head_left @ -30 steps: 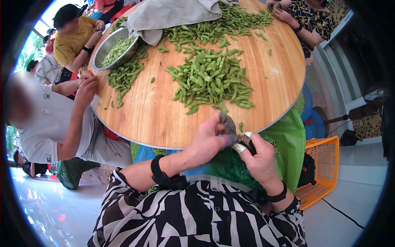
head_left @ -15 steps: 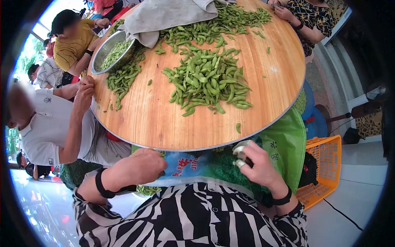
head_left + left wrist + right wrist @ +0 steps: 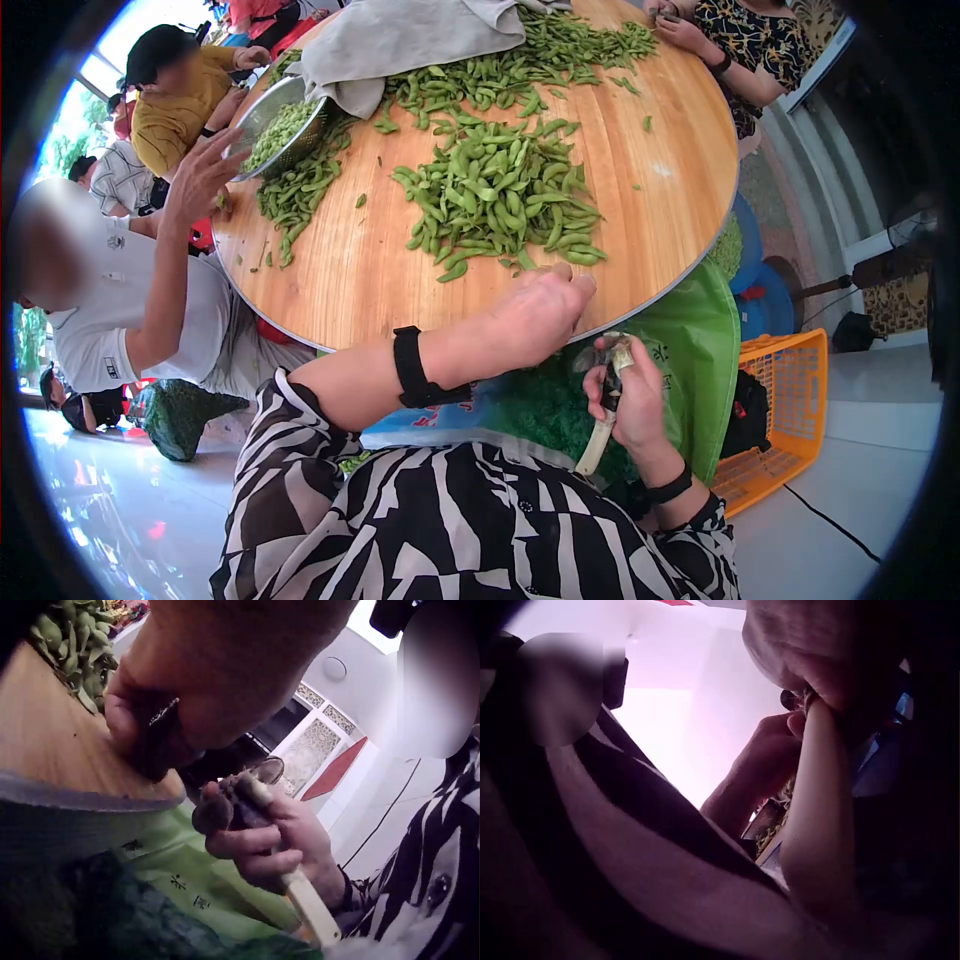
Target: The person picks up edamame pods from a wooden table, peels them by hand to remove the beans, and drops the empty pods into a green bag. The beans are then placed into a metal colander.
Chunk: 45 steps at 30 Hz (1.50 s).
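Note:
My left hand (image 3: 545, 310) is bent over the table's front edge, close to a heap of green soybean pods (image 3: 500, 190). Its fingertips are hidden, so I cannot tell what they hold. Grey coverings (image 3: 163, 735) show on its fingers. To the right, just off the table edge, my right hand (image 3: 637, 400) grips a tool with a long pale handle (image 3: 597, 445). The handle sticks out below the curled fingers, as the left wrist view shows too; the tool's dark upper end sits by the thumb. Pale wraps cover a fingertip of that hand.
The round wooden table (image 3: 320, 280) carries more pods (image 3: 480, 85), a grey cloth (image 3: 410, 45) and a metal colander (image 3: 310, 135) of shelled beans. A seated person's hand (image 3: 200, 175) reaches to the colander. Green sacking (image 3: 700, 350) hangs in front; an orange crate (image 3: 790, 390) stands right.
My hands were together at the table edge, then the left dropped leftward below it; now it is back over the table. The right hand has turned, showing the pale handle. The neighbour's hand rose.

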Each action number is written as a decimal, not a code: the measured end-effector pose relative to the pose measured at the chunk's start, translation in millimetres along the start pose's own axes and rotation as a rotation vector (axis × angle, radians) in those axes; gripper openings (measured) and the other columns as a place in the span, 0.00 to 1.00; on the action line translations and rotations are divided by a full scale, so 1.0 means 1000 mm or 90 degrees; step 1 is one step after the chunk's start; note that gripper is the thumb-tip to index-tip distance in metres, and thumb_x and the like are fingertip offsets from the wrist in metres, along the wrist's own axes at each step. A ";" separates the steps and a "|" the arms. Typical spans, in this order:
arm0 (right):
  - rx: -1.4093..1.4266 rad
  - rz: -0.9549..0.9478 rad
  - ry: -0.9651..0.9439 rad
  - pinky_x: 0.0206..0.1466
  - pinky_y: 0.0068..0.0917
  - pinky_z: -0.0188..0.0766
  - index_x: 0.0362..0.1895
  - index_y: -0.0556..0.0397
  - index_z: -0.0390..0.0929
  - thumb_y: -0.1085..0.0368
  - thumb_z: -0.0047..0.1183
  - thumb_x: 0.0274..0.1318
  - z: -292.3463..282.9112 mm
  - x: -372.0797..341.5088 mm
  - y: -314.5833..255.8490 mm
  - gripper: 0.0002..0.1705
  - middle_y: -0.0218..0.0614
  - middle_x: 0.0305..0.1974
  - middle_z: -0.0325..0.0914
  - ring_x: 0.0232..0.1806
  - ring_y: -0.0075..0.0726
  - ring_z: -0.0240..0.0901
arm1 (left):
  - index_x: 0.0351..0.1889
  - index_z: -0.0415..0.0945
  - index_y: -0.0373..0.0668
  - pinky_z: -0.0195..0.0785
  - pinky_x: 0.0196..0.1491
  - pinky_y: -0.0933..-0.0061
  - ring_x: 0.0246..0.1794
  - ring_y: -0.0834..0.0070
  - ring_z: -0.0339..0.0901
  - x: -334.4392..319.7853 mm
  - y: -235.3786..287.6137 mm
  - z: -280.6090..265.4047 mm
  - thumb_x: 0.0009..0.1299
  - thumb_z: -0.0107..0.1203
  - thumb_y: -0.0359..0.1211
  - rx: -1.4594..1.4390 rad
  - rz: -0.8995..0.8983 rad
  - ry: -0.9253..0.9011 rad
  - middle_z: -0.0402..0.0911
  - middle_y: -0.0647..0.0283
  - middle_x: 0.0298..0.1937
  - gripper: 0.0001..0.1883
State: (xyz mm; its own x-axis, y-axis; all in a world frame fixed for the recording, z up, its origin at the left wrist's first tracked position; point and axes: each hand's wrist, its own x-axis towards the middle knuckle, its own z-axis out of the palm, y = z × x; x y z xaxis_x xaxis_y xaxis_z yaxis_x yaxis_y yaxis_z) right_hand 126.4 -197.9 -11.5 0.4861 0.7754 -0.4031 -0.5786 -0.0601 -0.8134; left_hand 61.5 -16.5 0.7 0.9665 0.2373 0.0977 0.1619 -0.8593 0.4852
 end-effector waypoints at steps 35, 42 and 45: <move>-0.198 -0.116 -0.150 0.17 0.14 0.54 0.66 0.55 0.63 0.63 0.36 0.69 0.046 0.007 -0.023 0.24 0.28 0.19 0.68 0.15 0.15 0.58 | 0.49 0.63 0.35 0.73 0.39 0.76 0.40 0.77 0.78 -0.049 -0.004 -0.032 0.64 0.58 0.19 -0.812 -0.217 0.108 0.80 0.59 0.39 0.18; -0.235 -0.133 -0.108 0.16 0.14 0.53 0.62 0.56 0.69 0.69 0.39 0.67 0.042 0.010 -0.022 0.21 0.24 0.16 0.65 0.14 0.14 0.55 | 0.49 0.64 0.36 0.73 0.42 0.75 0.43 0.76 0.78 -0.050 -0.003 -0.030 0.63 0.56 0.17 -0.824 -0.187 0.131 0.80 0.59 0.38 0.18; -0.190 -0.127 -0.128 0.17 0.14 0.53 0.61 0.57 0.70 0.70 0.40 0.66 0.037 0.008 -0.024 0.20 0.25 0.20 0.67 0.14 0.14 0.56 | 0.49 0.65 0.37 0.73 0.41 0.76 0.41 0.76 0.79 -0.046 -0.007 -0.029 0.62 0.56 0.16 -0.911 -0.198 0.091 0.81 0.60 0.38 0.18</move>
State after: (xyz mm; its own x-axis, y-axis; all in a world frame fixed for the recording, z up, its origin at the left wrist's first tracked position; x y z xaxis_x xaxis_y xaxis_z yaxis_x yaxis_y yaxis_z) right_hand 119.9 -166.5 20.6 0.4152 0.8957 -0.1589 -0.2559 -0.0527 -0.9653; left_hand 10.3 -8.3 18.3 0.8893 0.4396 -0.1265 -0.0583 0.3833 0.9218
